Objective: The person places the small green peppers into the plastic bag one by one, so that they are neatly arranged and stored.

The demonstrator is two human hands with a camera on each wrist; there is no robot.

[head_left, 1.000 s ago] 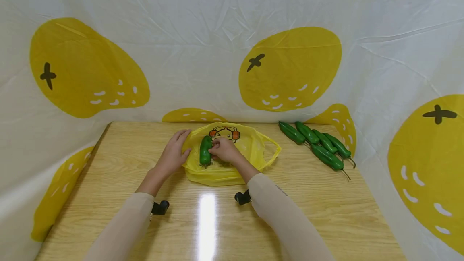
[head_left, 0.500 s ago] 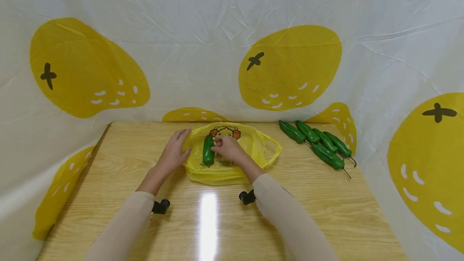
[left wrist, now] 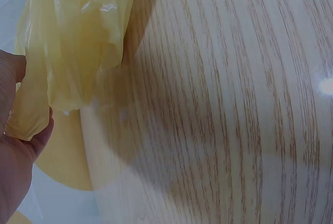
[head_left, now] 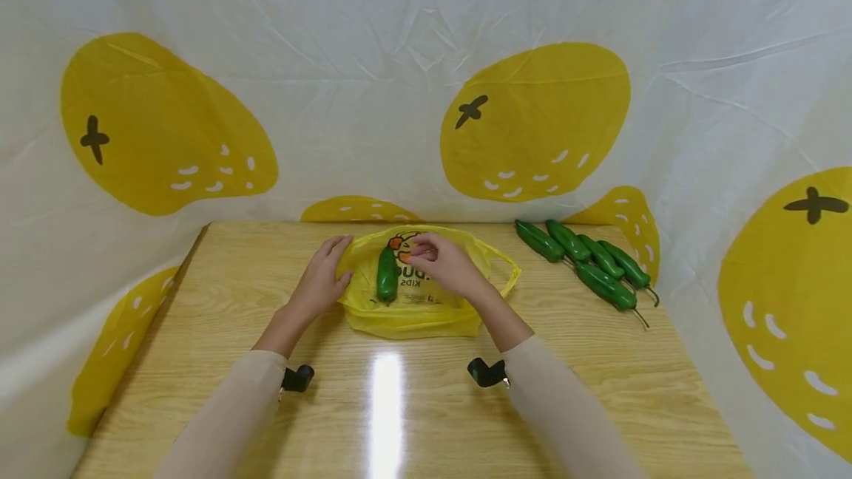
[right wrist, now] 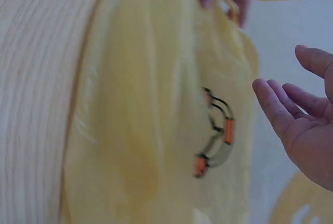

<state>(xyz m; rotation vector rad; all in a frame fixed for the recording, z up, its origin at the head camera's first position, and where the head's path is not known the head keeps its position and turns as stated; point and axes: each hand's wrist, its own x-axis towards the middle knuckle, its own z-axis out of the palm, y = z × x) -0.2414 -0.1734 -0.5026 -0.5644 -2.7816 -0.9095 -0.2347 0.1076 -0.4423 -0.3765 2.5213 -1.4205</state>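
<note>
A yellow plastic bag with a printed cartoon and orange patches lies on the table, its mouth spread. One green chili pepper lies inside the mouth, toward the left side. At the bag's left edge, my left hand holds the plastic; in the left wrist view, the bag passes between thumb and fingers. My right hand hovers over the bag's right half, clear of the pepper. The right wrist view has the right hand holding nothing, thumb and fingers apart.
Several green chili peppers lie grouped at the back right of the wooden table. The bag's loop handle sticks out to the right. A white curtain with yellow fruit prints hangs around the back and sides.
My right hand has let go of the green chili pepper and moved right, away from it. The pepper stays in the bag mouth. My left hand keeps its place at the bag's edge.
</note>
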